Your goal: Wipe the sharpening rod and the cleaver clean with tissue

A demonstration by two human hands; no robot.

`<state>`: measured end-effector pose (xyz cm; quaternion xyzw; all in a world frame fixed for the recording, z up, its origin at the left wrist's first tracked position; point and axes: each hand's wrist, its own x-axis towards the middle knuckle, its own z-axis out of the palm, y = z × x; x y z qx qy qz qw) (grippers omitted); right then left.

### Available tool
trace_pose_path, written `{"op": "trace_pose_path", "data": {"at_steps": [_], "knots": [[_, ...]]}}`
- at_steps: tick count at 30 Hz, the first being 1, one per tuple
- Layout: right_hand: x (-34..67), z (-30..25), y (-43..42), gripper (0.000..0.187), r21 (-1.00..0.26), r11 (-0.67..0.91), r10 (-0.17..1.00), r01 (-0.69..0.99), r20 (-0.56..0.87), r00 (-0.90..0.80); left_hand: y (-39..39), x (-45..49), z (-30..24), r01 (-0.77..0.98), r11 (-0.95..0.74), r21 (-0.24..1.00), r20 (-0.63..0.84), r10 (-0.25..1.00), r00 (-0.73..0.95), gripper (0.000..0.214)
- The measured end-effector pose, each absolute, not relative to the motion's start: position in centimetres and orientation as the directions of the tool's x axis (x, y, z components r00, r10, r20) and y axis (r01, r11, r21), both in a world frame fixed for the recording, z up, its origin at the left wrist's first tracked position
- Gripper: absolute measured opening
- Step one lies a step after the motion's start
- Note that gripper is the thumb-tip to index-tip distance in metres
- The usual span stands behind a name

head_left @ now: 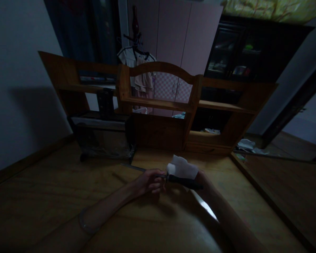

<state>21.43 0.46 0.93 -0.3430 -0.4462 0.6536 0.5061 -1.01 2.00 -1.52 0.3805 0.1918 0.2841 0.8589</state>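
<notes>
The left hand (149, 182) is closed around the thin, dark metal shaft (133, 167) of a long, slender tool (183, 181), just short of its black handle (191, 183). The right hand (205, 183) is partly closed at the handle's far end, with a crumpled white sheet of paper or cloth (183, 168) beside the handle; its grip pressure cannot be determined.

Caution: dim light hides whether the shaft has an edge. If it does, a slip of the left hand along it could cause a cut. A loose sheet under the right palm could let the handle rotate.

The tool is above the light-brown wooden table (137, 225). Its tip lies near a black-framed box (102, 140); a sideways swing could strike it. A brown wooden shelf unit (158, 131) stands behind.
</notes>
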Motion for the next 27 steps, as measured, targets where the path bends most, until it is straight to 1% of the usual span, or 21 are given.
{"op": "trace_pose_path", "data": {"at_steps": [3, 5, 8, 11, 14, 16, 19, 23, 27], "knots": [[21.5, 1.0, 0.0, 0.019, -0.958, -0.074, 0.961, -0.277, 0.006, -0.275, 2.2, -1.0, -1.6, -0.348, 0.55, 0.759, -0.14, 0.66, 0.738, 0.027], [21.6, 1.1, -0.2, 0.017, -0.977, -0.075, 0.952, -0.201, -0.01, -0.305, 2.4, -1.0, -1.8, -0.326, 0.538, 0.777, -0.145, 0.657, 0.739, 0.029], [21.7, 1.2, -0.3, 0.019, -0.987, -0.121, 0.93, -0.102, -0.077, -0.359, 2.6, -0.9, -2.1, -0.256, 0.502, 0.826, -0.147, 0.631, 0.762, 0.035], [21.9, 1.7, -0.6, 0.026, -0.982, -0.19, 0.871, 0.003, -0.17, -0.461, 2.6, -0.7, -2.4, -0.177, 0.467, 0.866, -0.145, 0.573, 0.806, 0.035], [22.0, 2.3, -0.9, 0.03, -0.976, -0.207, 0.814, 0.071, -0.212, -0.54, 2.2, -0.5, -2.3, -0.122, 0.385, 0.915, -0.134, 0.573, 0.809, 0.039], [22.1, 2.4, -0.9, 0.032, -0.974, -0.213, 0.79, 0.077, -0.218, -0.573, 1.9, -0.4, -2.1, -0.11, 0.312, 0.944, -0.11, 0.609, 0.786, 0.041], [22.1, 2.0, -0.7, 0.033, -0.972, -0.23, 0.793, 0.046, -0.215, -0.57, 1.6, -0.4, -1.7, -0.09, 0.247, 0.965, -0.09, 0.631, 0.77, 0.043], [22.1, 1.0, -0.3, 0.032, -0.961, -0.274, 0.815, 0.019, -0.243, -0.526, 1.5, -0.4, -1.6, -0.067, 0.24, 0.968, -0.109, 0.649, 0.753, 0.044], [22.1, 0.7, -0.1, 0.03, -0.952, -0.307, 0.821, -0.001, -0.264, -0.506, 1.3, -0.4, -1.5, -0.07, 0.21, 0.975, -0.093, 0.674, 0.733, 0.042]]}}
